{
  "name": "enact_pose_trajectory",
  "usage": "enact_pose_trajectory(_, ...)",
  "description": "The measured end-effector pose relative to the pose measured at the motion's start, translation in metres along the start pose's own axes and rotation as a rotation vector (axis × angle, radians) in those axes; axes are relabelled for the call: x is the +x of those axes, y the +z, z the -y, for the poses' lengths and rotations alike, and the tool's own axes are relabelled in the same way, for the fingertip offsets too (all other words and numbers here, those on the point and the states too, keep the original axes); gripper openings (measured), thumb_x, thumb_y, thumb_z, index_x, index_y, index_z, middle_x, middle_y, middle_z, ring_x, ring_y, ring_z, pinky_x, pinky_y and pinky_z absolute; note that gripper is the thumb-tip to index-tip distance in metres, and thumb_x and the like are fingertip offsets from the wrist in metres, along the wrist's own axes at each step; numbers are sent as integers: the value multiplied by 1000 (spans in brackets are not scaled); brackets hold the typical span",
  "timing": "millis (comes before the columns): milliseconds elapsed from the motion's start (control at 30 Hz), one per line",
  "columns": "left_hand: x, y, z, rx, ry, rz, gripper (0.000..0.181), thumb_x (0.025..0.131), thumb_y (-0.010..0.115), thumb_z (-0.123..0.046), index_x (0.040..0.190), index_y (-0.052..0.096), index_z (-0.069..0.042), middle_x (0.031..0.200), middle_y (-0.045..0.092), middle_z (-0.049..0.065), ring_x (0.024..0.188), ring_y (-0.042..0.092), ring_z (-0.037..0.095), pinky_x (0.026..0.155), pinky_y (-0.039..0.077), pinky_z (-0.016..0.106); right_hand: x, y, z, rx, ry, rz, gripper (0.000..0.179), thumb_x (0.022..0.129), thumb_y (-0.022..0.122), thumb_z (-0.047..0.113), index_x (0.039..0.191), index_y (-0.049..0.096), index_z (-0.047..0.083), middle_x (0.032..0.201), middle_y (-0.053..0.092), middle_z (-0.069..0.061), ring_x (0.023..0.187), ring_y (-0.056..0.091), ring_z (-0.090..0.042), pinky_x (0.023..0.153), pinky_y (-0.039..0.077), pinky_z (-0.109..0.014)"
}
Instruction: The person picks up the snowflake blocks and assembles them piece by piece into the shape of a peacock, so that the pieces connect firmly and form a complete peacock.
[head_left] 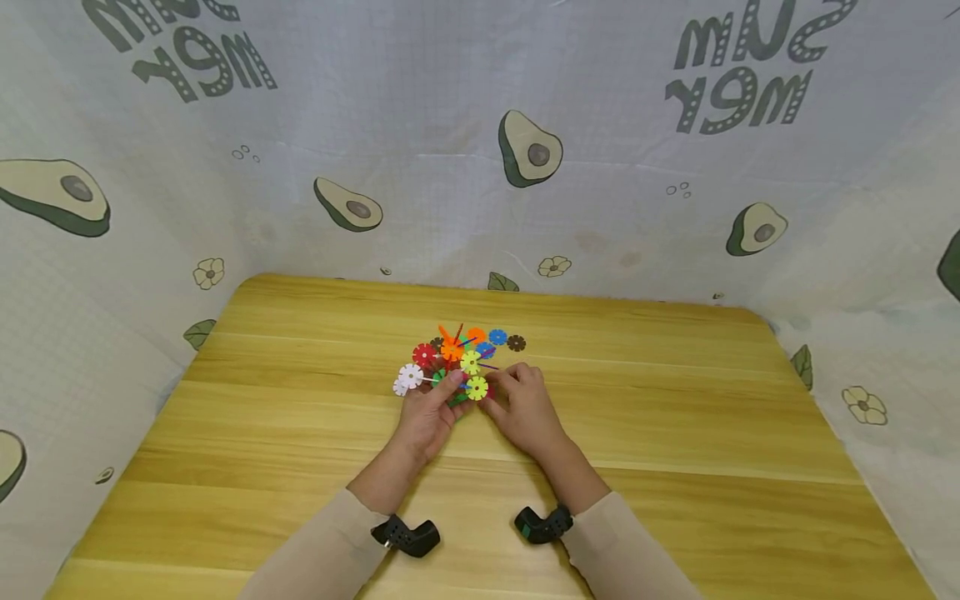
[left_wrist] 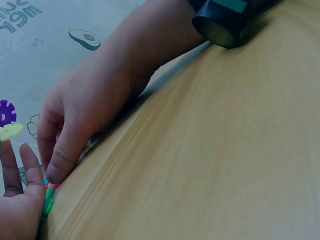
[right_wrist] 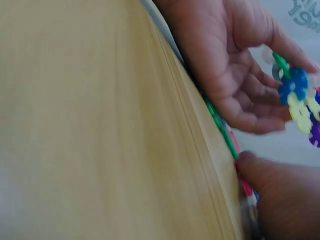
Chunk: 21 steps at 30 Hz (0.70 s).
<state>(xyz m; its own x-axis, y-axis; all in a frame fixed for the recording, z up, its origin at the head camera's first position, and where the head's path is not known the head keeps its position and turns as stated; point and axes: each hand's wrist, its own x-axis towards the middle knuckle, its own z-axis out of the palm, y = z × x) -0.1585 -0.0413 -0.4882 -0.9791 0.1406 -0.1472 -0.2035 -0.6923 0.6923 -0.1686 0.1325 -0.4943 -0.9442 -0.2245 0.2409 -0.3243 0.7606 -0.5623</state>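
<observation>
Sleeves (head_left: 322, 546) cut off @ btm, hands (head_left: 427, 419) gripping notched discs (head_left: 423, 356), some partly hid.

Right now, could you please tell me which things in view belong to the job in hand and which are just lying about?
Job in hand:
colourful notched discs
left hand, holding some discs
right hand, touching others

Just around it:
wooden table beneath
avocado-print cloth behind
black wrist devices, worn

Downward head view, close wrist views — shared tabletop (head_left: 660, 400)
</observation>
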Motion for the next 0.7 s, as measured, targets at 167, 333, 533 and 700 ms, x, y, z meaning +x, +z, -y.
enact_pose_trajectory(167,-1,-1,0,-50,8,68,15,104,57,-8,108,65,-19,98,74,-5,95,73,13,89,64,41,0,1,5,-26,26,10,33,88,80,21,114,72,4,109,62,-12,103,49,-29,86,47,-40)
enact_pose_trajectory(333,-2,-2,-1,-60,-15,115,11,107,54,-13,111,61,-20,101,70,-5,97,71,12,88,64,44,2,-1,2,149,121,-33,21,90,78,14,107,69,6,95,69,-9,89,59,-21,78,52,-32)
enact_pose_trajectory(533,-2,-2,-1,25,-39,151,9,108,51,-17,115,54,-12,98,66,-3,88,70,9,85,65,43,6,-6,-7,709,244,-212,15,97,68,5,109,68,-4,90,70,-7,77,66,-8,70,59,-19)
enact_pose_trajectory(700,-4,-1,-2,80,-89,185,16,110,46,-16,124,43,-12,105,66,-3,87,69,10,80,66,42,5,-11,-9,1117,248,-212,28,103,58,5,127,58,-10,96,68,2,84,70,-8,81,63,-22)
